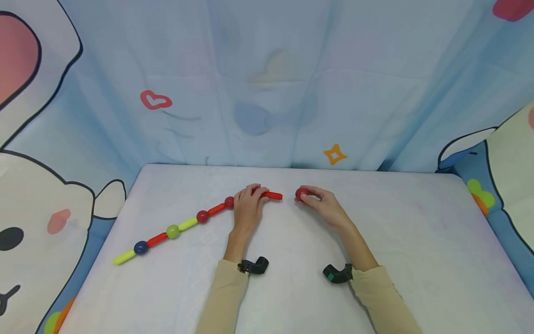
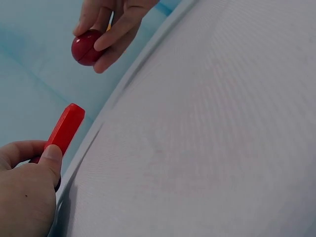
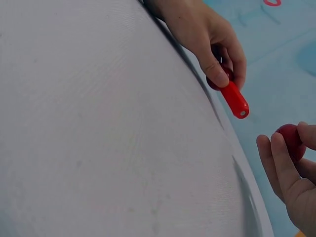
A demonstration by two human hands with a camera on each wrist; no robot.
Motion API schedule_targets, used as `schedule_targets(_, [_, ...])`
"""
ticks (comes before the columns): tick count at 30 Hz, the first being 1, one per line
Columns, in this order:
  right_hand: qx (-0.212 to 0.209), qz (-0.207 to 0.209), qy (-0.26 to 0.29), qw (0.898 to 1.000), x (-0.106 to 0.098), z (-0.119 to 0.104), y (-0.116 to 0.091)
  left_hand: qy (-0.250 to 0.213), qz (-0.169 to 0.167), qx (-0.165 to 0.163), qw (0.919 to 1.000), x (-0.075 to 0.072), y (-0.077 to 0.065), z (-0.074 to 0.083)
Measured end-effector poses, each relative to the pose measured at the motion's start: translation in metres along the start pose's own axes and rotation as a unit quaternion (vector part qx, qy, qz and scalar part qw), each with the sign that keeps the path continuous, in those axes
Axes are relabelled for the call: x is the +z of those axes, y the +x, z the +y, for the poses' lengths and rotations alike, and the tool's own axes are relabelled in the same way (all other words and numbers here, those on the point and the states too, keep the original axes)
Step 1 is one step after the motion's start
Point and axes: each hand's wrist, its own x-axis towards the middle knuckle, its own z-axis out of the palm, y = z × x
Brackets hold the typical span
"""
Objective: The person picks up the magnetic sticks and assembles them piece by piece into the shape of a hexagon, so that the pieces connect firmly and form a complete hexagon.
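A chain of coloured rods and balls (image 1: 202,216) runs diagonally across the table's left half. My left hand (image 1: 248,206) grips its right end, fingers around a red rod (image 2: 67,126) and a dark red ball that is mostly hidden. The rod's free tip, with a small pale spot at its end in the right wrist view, points toward my right hand (image 1: 325,204). That hand pinches a glossy red ball (image 2: 87,48) between thumb and fingers. A short gap separates this ball from the rod's tip.
The white table (image 1: 292,297) ends at a light blue printed curtain (image 1: 267,83) behind it. At the chain's far left end lie a yellow-green rod (image 1: 124,257) and a dark blue ball (image 1: 141,247). Each wrist wears a black camera band (image 1: 254,265).
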Motion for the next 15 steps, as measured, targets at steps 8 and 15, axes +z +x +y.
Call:
schedule_targets(8, [0.011, -0.008, 0.01, 1.0, 0.0052, 0.0041, 0.0028, 0.003, -0.011, -0.008, 0.9999, -0.0003, -0.0005, 0.0003])
schedule_targets(15, [0.008, -0.006, 0.009, 1.0, 0.0091, 0.0059, 0.0038, -0.002, -0.006, 0.006, 1.0, -0.0002, -0.0001, 0.0026])
